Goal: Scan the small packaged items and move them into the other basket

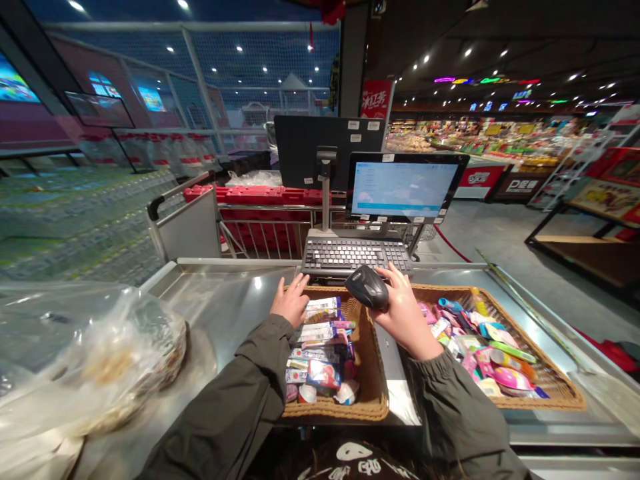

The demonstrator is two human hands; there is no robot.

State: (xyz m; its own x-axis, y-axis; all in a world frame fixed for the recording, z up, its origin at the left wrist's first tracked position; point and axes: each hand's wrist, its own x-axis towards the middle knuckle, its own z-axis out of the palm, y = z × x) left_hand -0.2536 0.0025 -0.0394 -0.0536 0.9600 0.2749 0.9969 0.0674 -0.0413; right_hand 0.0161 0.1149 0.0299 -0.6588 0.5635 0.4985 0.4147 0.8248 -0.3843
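My right hand (403, 308) is closed round a black handheld barcode scanner (367, 287), held above the gap between two wicker baskets. My left hand (291, 300) hovers with fingers spread over the far end of the left basket (370, 380), touching or nearly touching the small packaged goods (320, 340) piled in it. The right basket (555, 387) holds several colourful small packets and sweets (480, 347). Dark green sleeves cover both my forearms.
A keyboard (356, 255) and a lit till screen (403, 189) stand just beyond the baskets on the steel counter (225, 293). A clear plastic bag of goods (95, 360) lies at the left. Red baskets and a metal rail stand behind; shop shelves fill the right.
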